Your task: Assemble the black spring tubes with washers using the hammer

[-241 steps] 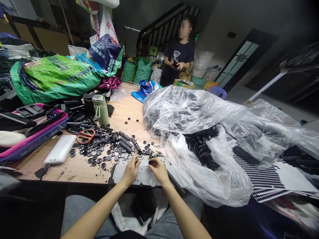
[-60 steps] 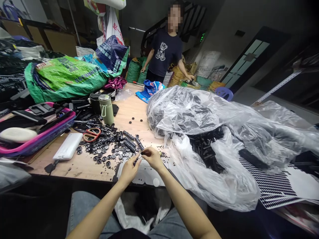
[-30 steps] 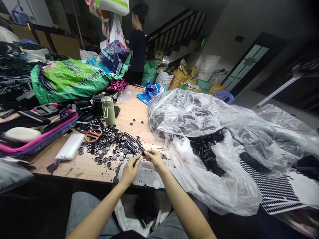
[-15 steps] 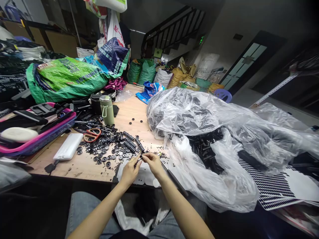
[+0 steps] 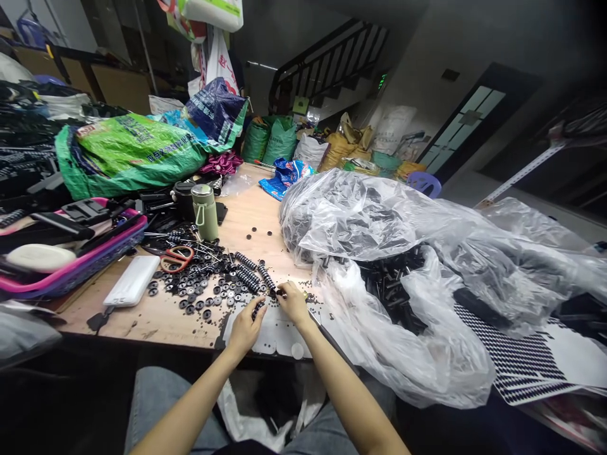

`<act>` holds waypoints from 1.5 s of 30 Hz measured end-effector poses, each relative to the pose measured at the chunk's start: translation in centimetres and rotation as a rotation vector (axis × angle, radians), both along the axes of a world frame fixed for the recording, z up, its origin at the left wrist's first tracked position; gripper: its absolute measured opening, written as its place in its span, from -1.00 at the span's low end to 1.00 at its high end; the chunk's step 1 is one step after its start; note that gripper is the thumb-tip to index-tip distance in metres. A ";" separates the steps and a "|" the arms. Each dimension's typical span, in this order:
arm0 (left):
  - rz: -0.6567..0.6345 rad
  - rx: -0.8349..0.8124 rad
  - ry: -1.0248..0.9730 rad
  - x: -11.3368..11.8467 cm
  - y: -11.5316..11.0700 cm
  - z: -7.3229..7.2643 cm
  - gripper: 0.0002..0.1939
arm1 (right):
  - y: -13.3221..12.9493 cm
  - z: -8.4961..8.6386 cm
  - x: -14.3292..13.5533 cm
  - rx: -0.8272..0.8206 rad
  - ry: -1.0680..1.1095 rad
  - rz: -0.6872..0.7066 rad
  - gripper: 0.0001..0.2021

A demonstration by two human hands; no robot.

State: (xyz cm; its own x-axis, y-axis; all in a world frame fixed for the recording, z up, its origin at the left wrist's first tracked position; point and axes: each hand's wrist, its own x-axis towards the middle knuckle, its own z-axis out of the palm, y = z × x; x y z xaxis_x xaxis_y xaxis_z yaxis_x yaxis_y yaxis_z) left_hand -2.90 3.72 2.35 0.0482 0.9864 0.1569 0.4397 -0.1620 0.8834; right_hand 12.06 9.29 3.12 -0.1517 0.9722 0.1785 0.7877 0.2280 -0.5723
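My left hand (image 5: 245,330) is closed around a short black ribbed piece (image 5: 257,309), perhaps a small stack of discs, just over the front of the table. A little to the right and farther in, my right hand (image 5: 293,303) has its fingertips together at the near end of a row of black discs (image 5: 267,276). Whatever is between those fingertips is too small to make out. Two more disc rows (image 5: 247,278) lie beside it. Loose black discs (image 5: 190,297) are scattered left of my hands. Under them lies a grey sheet (image 5: 270,338).
Orange-handled scissors (image 5: 176,259), a white power bank (image 5: 131,280), a green flask (image 5: 205,213) and a pink basket (image 5: 111,243) stand to the left. Right of my hands, a large clear plastic bag (image 5: 351,212) bulges with black parts. A dark rod (image 5: 332,341) slants beside my right wrist.
My hands were together at a small black part and are now apart. The right has moved slightly up toward the disc row; the left has stayed nearly in place with the ribbed piece.
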 end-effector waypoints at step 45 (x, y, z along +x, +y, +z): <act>-0.081 0.313 0.102 1.8 1.0 0.0 -0.64 | -3.5 3.3 0.2 -0.206 0.829 0.042 -0.81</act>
State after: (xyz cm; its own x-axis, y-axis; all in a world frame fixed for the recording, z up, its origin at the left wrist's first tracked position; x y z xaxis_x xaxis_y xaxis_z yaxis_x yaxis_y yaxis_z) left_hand -1.08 4.73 2.40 0.1551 0.8833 0.4424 0.4977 -0.4567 0.7374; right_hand 12.23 5.76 6.39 -0.0870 0.9939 0.0682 0.0896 0.0760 -0.9931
